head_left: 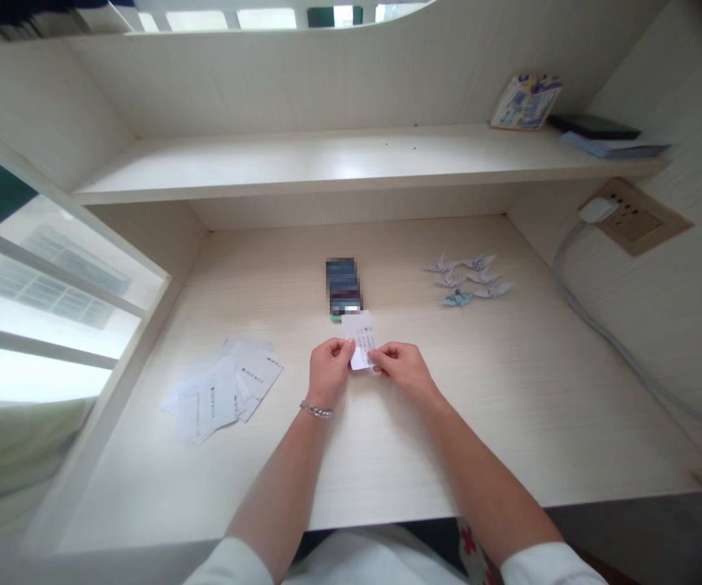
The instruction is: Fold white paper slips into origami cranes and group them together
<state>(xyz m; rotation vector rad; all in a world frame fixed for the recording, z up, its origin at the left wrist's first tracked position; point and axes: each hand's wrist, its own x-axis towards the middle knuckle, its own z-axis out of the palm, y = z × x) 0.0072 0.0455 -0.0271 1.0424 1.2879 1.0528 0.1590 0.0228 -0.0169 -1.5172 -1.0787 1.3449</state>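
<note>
On the near side of the phone [344, 284], the left hand [331, 370] and right hand [405, 367] are pinching the paper slip [360, 329] at opposite edges; gripping lightly and evenly is probably sparing it stray creases

L fingers [344, 349] + R fingers [386, 356] pinch printed ppr [358, 327]; sheets [208, 400] at L, folded pcs [450, 279] at R.

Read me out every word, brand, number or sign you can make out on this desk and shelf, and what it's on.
None can be read.
Slip between the fingers of both hands: printed lines, too small.
Loose papers at left: print, too small and blurred.
Colourful pack at upper right: lettering blurred.
Dark phone-like device: pixelated.
</note>
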